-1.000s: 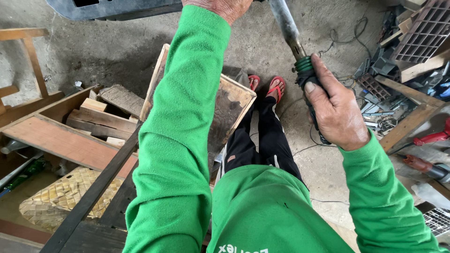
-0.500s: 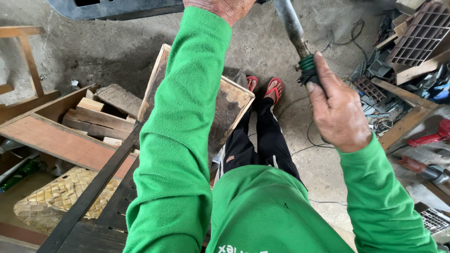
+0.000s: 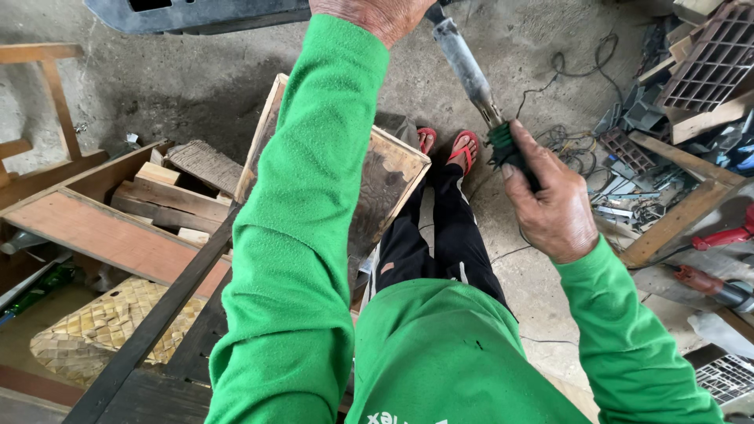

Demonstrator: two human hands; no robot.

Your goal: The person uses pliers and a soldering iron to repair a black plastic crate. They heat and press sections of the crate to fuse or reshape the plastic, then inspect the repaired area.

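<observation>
A: Right hand (image 3: 554, 204)?

B: Centre right of frame. Fist wrapped tight round the dark green grip of a tool (image 3: 471, 74). The grey shaft runs up and left from the fist to the top edge, just beside the left hand.

A: Left hand (image 3: 369, 14)?

B: Top centre, mostly cut off by the frame edge. Only the back of it shows, so I cannot tell whether the fingers are curled or spread. The tool's upper end sits right next to it; contact is unclear.

A: Below the arms?

B: Wooden box (image 3: 393, 169), centre, tilted, mostly hidden behind the green left sleeve. Red sandals (image 3: 465, 149) just right of it, on the concrete floor (image 3: 196, 86).

A: Left side?

B: Wood offcuts (image 3: 177, 192) stacked inside a plank frame, middle left. Woven mat (image 3: 102, 326) lower left, with a dark bar (image 3: 165, 314) crossing diagonally over it.

A: Right side?

B: Scrap pile (image 3: 628, 188), upper right, with wires and metal bits. Brown grid crate (image 3: 711, 55) in the top right corner. Red power tool (image 3: 719, 286) at the right edge, well apart from the right hand.

A: Top?

B: Dark panel (image 3: 204, 12) along the upper left edge.
</observation>
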